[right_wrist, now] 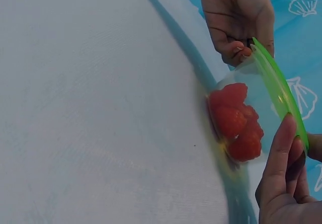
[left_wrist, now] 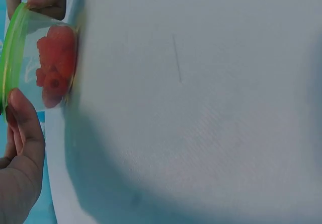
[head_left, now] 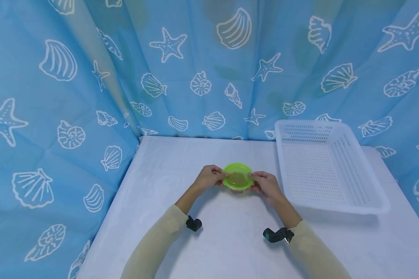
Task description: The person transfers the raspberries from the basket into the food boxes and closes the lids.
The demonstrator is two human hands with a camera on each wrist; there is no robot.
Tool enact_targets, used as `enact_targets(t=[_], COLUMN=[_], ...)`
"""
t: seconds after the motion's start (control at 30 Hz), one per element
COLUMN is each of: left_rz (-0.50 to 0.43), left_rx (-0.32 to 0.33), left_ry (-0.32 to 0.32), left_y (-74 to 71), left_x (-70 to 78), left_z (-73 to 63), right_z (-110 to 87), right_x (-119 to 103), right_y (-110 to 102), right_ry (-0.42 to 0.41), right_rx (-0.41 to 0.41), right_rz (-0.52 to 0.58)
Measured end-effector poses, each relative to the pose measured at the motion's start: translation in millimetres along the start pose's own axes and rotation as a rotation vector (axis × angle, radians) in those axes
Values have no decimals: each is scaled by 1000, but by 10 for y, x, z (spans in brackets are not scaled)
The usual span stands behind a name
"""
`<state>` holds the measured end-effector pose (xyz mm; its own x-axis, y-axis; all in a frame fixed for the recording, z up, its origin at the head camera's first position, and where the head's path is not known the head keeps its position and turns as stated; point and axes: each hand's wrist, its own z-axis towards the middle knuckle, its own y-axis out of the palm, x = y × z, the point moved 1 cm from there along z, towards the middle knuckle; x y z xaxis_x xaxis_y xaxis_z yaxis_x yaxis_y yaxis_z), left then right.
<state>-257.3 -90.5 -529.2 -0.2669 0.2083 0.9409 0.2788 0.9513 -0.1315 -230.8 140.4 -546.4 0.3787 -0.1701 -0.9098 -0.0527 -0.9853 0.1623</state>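
Observation:
A clear plastic container (left_wrist: 31, 83) with a bright green round lid (head_left: 237, 170) stands at the middle of the white table. Through its see-through wall show several red, rounded, lumpy pieces (right_wrist: 234, 123) lying at the bottom. My left hand (head_left: 210, 176) grips the lid's rim at the left side, thumb on top and fingers beneath. On the opposite side my right hand (head_left: 267, 184) pinches the same rim, its thumb on the edge. The lid sits level over the container's mouth in the wrist views.
To the right stands a large white plastic basket (head_left: 366, 174) with slotted walls. A white cloth covers the table (head_left: 216, 240). A blue curtain (head_left: 195, 58) with shell and starfish prints hangs behind and along the left.

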Motion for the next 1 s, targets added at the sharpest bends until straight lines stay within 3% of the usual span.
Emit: enact_targets(t=[0.27, 0.5, 0.67, 1.0], left_rz=[-184, -192, -256, -262], left_rx=[-13, -37, -40, -50], left_ry=[-34, -68, -78, -50], left_y=[-40, -25, -30, -57], left_x=[-55, -65, -65, -42], left_z=[85, 70, 86, 95], right_z=[6, -37, -13, 28], right_x=[-32, -39, -45, -84], right_y=[24, 43, 17, 0], right_ry=[-49, -22, -6, -8], right_rx=[1, 78, 46, 13], right_rz=[-22, -87, -48, -22])
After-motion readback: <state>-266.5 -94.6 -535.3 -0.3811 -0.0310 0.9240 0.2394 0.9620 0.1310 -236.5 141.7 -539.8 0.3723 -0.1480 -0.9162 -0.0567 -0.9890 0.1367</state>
